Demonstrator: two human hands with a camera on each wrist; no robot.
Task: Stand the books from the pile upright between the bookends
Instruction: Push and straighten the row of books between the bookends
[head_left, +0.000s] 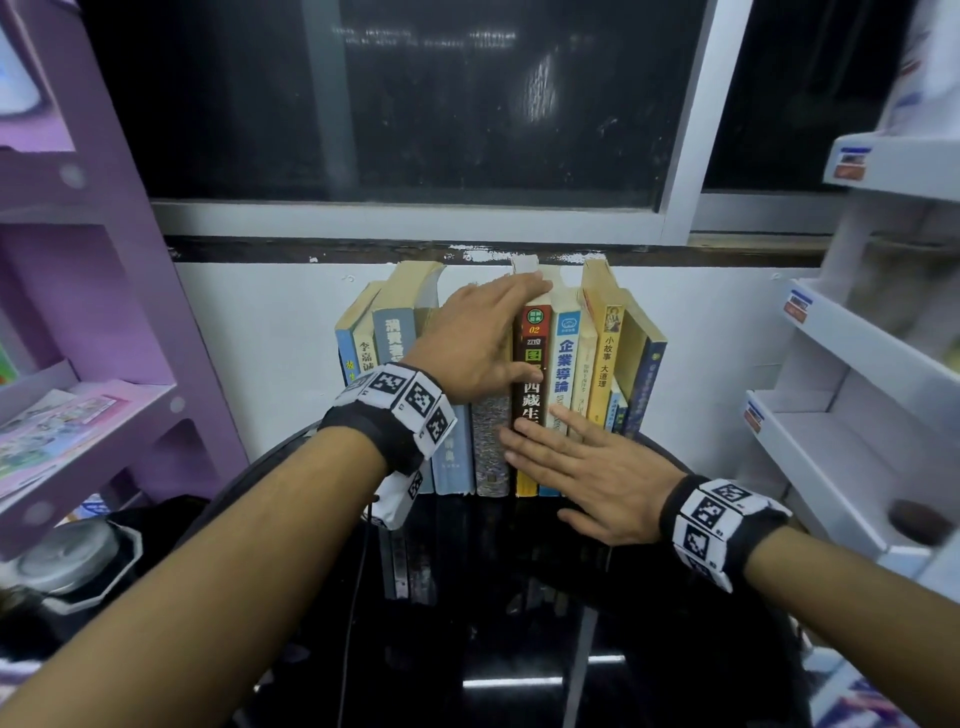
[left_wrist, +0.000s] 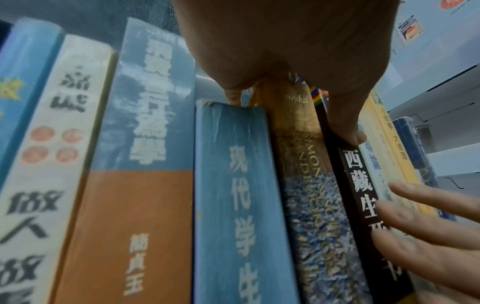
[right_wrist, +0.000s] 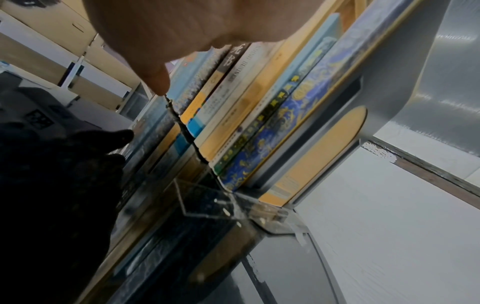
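Observation:
A row of books (head_left: 498, 374) stands upright against the white wall on a dark glossy table (head_left: 519, 623). My left hand (head_left: 483, 332) lies flat over the tops of the middle books. Its thumb (left_wrist: 348, 127) rests on the spine of a dark book with white characters (head_left: 531, 374). A mottled blue-grey book (left_wrist: 311, 205) stands just left of it. My right hand (head_left: 582, 467) is open, its straight fingers (left_wrist: 428, 216) pressing the lower spines of the dark book and its right neighbours. A grey bookend with an arch cutout (right_wrist: 322, 127) closes the row's right end. The left bookend is hidden.
A purple shelf unit (head_left: 104, 312) with leaflets stands at the left. White shelves (head_left: 857, 364) stand at the right. A dark window runs above the wall. A clear acrylic piece (right_wrist: 207, 201) lies on the table before the right-hand books. Black and grey objects (head_left: 67, 556) sit at the lower left.

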